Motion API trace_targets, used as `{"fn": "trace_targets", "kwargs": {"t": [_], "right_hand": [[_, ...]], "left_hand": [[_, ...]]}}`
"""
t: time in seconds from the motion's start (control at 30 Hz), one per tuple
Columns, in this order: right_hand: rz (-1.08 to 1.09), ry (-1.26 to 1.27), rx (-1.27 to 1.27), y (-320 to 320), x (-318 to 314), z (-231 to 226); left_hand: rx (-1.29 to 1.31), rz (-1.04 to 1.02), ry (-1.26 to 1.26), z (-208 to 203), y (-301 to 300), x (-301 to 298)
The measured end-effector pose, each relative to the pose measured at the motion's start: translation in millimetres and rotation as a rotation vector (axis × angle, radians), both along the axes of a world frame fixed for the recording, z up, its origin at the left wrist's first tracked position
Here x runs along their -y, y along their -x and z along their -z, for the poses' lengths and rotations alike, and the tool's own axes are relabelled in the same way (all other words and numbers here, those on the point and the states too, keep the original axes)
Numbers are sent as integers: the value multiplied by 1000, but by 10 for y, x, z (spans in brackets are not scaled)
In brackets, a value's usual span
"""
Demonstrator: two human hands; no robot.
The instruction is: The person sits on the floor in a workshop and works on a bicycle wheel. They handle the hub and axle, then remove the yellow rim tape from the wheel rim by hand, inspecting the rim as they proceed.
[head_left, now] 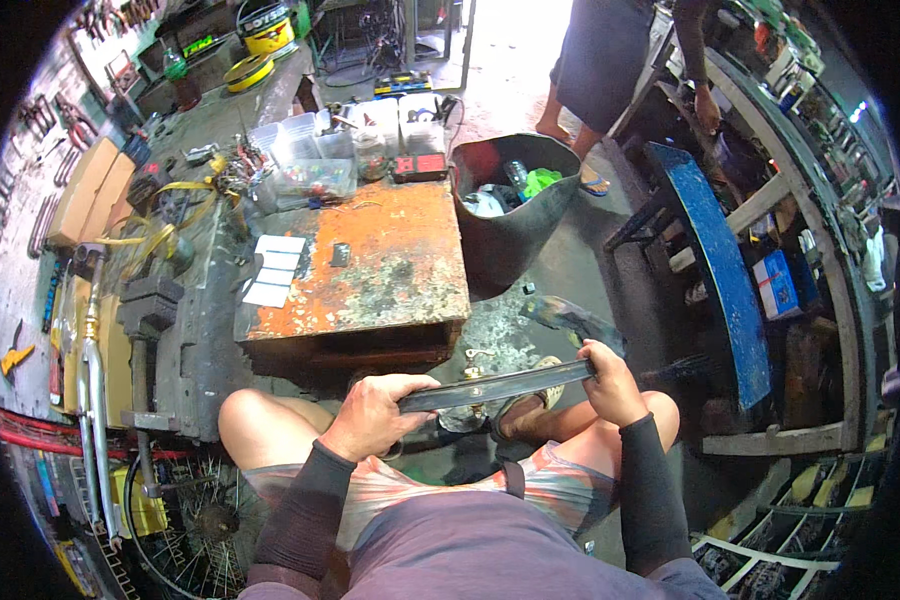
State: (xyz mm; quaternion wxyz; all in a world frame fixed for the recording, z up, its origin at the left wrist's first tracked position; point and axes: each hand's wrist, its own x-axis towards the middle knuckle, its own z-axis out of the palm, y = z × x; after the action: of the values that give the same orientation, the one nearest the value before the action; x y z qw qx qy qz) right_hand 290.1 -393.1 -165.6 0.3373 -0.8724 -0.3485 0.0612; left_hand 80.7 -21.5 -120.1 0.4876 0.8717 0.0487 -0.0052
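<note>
While sitting before a rusty orange metal workbench (370, 270), the person is stretching a flat black rubber inner tube (495, 385) with a small brass valve above the knees. Left hand (375, 415) is clamping fingers on one end; right hand (610, 385) is gripping the other. Clear plastic parts boxes (315, 150) are crowding the bench's far edge. A dark bin (510, 215) is standing beside it on oily concrete floor (590, 290). A spoked bicycle wheel (195, 520) is lying at lower left.
</note>
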Motion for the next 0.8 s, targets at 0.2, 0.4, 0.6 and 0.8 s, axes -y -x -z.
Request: {"fn": "trace_targets", "kwargs": {"t": [0.2,0.4,0.6,0.8], "right_hand": [[4,99,-39,11,118,-52],[-111,96,77,367,-225,-643],[-338,111,253,683,-673,-892],[-242,175,220,843,-746,-914]], "left_hand": [[44,41,21,-22,-44,125],[65,58,-18,-17,-62,193],[110,60,-49,-8,-106,324],[95,59,37,9,-84,316]]}}
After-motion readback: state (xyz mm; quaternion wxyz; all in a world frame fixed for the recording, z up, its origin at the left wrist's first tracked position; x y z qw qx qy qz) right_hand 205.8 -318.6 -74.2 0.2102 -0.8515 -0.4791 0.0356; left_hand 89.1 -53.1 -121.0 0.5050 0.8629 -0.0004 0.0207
